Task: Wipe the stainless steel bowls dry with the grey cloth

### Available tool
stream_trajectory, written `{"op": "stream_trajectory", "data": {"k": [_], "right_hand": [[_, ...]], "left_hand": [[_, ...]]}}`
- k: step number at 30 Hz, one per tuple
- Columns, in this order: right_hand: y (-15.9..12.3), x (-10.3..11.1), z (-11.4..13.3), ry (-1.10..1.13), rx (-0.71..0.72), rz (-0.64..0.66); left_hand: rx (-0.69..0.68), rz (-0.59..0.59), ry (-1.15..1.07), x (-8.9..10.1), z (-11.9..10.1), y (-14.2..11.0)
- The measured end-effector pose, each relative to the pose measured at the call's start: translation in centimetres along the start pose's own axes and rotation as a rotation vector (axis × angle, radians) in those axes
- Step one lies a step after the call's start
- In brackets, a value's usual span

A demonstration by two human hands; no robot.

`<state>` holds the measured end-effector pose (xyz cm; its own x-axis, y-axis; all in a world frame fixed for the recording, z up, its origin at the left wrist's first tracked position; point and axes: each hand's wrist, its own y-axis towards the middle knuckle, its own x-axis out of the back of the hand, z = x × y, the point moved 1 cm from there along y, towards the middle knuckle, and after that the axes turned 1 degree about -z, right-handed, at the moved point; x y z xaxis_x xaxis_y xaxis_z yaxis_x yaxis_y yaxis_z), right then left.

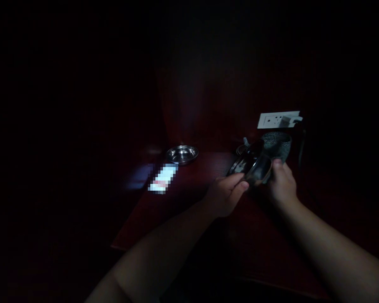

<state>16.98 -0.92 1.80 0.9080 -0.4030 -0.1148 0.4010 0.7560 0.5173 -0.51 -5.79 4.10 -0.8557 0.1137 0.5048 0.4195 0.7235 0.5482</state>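
The scene is very dark. My left hand is closed on the near edge of a shiny metal bowl, thumb and forefinger along its rim. The bowl is tilted, and a second glossy rim shows against it. My right hand is closed at the bowl's right side. Under its thumb is a grey patterned piece that looks like cloth; it rises behind the bowl. Most of the right fingers are hidden. Just behind the bowl, a small coiled or ringed thing is partly covered.
A shallow stainless steel bowl stands on the red table. In front of it lies a lit, blurred-out phone. A white wall socket with a plug and dark cord is behind my right hand. The table's left edge slants toward me.
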Motion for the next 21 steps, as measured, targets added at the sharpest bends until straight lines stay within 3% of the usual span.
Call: {"op": "stream_trajectory", "data": {"k": [8, 16, 21], "right_hand": [[-0.7, 0.0, 1.9, -0.11, 0.161, 0.114], [-1.2, 0.1, 1.6, -0.221, 0.503, 0.278], [-1.6, -0.3, 2.3, -0.232, 0.657, 0.396]], "left_hand": [[0.039, -0.135, -0.194, -0.2, -0.3, 0.0], [0.112, -0.194, -0.392, -0.5, 0.2, 0.2], [0.155, -0.297, -0.481, -0.7, 0.6, 0.1]]}}
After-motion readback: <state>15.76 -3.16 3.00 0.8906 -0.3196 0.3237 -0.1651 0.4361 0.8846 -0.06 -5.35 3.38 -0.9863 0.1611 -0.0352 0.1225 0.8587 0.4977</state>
